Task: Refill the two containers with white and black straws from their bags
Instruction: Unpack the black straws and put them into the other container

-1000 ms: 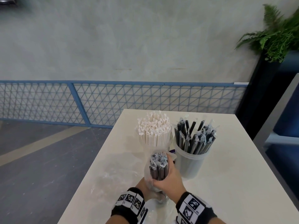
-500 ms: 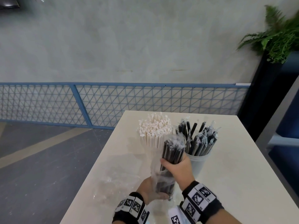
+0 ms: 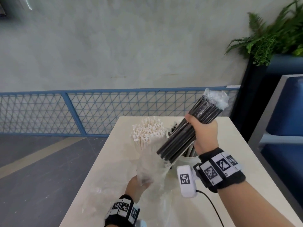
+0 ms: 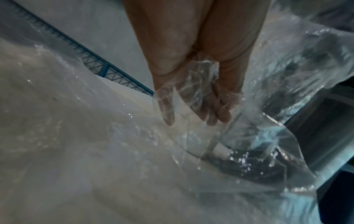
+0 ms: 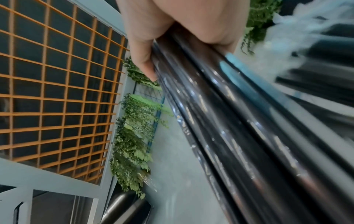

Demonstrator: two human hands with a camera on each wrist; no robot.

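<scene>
1. Containers: two on the table [image 3: 229, 153]. White straws container [image 3: 148, 141] stands left; black straws container [image 3: 188, 158] stands just right of it, mostly hidden behind the bundle and the right hand.
2. Bags: one clear bag [image 3: 150, 171], plus loose crumpled plastic at the table's near edge, count unclear.
3. Black straw bundle [image 3: 188, 133]: one, individually wrapped, tilted up to the right, lower end just out of the bag mouth, above the black container.
4. Right hand [image 3: 205, 133]: fingers curled round the bundle's middle.
5. Left hand [image 3: 136, 185]: fingers gripping the bag's lower part, partly veiled by plastic.
6. Right wrist view blurred.
</scene>
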